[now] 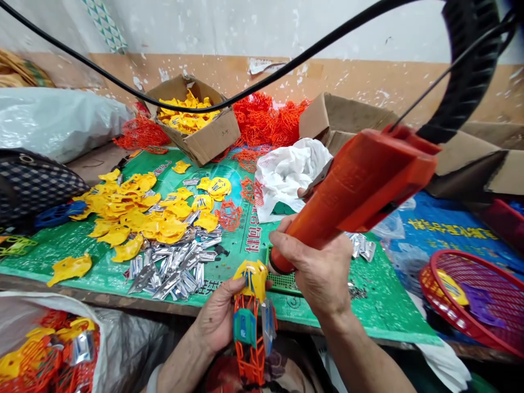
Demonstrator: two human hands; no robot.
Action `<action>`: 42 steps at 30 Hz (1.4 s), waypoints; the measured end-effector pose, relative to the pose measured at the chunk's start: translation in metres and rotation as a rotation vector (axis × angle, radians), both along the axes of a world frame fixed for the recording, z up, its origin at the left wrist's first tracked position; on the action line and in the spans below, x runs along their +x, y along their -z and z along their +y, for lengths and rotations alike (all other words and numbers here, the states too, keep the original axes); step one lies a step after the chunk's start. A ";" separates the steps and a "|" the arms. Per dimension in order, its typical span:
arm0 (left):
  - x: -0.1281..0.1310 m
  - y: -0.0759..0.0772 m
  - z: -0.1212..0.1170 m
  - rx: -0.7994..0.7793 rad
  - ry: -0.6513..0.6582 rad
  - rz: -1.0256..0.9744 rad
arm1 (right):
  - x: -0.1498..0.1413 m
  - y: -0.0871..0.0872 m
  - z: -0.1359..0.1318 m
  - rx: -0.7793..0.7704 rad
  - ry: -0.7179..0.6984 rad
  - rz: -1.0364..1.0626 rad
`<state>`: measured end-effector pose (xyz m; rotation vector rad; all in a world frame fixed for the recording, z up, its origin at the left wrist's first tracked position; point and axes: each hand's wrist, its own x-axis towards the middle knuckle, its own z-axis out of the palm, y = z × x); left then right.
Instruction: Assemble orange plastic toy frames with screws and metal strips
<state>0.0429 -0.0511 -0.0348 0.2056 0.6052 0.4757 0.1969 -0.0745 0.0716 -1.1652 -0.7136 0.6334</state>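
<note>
My left hand (pixel 216 316) is closed on a toy assembly near the table's front edge. This has a yellow plastic shell (pixel 254 277) on top of an orange lattice frame (pixel 251 360), with a teal block (pixel 244 327) and a silver piece (pixel 268 327) along its sides. My right hand (pixel 321 273) grips a red power screwdriver (pixel 339 191) by its lower part, tilted, its black lower end close to the yellow shell. Whether its bit touches the shell is hidden. A green perforated tray (pixel 286 283) lies just behind, partly covered by my right hand.
Yellow shells (pixel 135 213) and silver pieces (pixel 176 267) lie heaped at left. Behind stand a cardboard box (pixel 213 139) of yellow parts and red lattice frames (pixel 266 120). A white bag (pixel 286 169), a red basket (pixel 434 305) and an overhead black cable (pixel 303 63) are nearby.
</note>
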 end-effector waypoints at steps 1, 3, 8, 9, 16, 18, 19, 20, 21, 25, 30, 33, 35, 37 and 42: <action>0.000 0.001 0.000 -0.013 0.003 -0.005 | 0.000 0.000 0.000 0.003 0.005 0.000; 0.001 0.002 0.001 -0.037 0.012 -0.015 | 0.001 0.000 0.000 0.018 0.016 -0.004; 0.005 0.003 0.001 -0.083 -0.007 -0.019 | 0.001 0.002 0.000 0.027 0.017 0.021; 0.006 0.003 0.002 -0.092 -0.016 -0.020 | 0.001 0.002 0.000 0.022 0.013 0.028; 0.010 0.002 0.001 -0.129 -0.041 -0.055 | 0.000 0.002 -0.003 0.005 0.006 0.069; 0.010 0.002 0.001 -0.129 -0.041 -0.052 | -0.001 0.002 -0.003 0.005 0.001 0.082; 0.010 0.002 0.001 -0.128 -0.044 -0.047 | -0.001 0.001 -0.003 0.008 -0.001 0.085; 0.010 0.002 0.001 -0.127 -0.048 -0.042 | -0.001 0.001 -0.003 0.011 -0.002 0.087; 0.011 0.002 0.001 -0.124 -0.052 -0.037 | -0.001 0.001 -0.003 0.013 -0.004 0.088; 0.010 0.002 0.000 -0.109 -0.053 -0.031 | 0.000 0.001 -0.004 0.005 -0.006 0.082; 0.011 0.000 -0.001 -0.108 -0.054 0.009 | 0.000 0.002 -0.004 0.008 0.000 0.072; 0.012 -0.002 -0.001 -0.113 -0.070 0.045 | 0.000 0.003 -0.004 0.003 -0.008 0.068; 0.014 -0.004 -0.001 -0.121 -0.088 0.075 | 0.001 0.004 -0.004 0.007 -0.004 0.057; 0.015 -0.006 -0.001 -0.126 -0.110 0.117 | 0.003 0.004 -0.003 0.026 0.010 0.037; 0.019 -0.015 -0.003 -0.112 -0.122 0.249 | 0.010 0.003 -0.004 0.070 0.014 0.026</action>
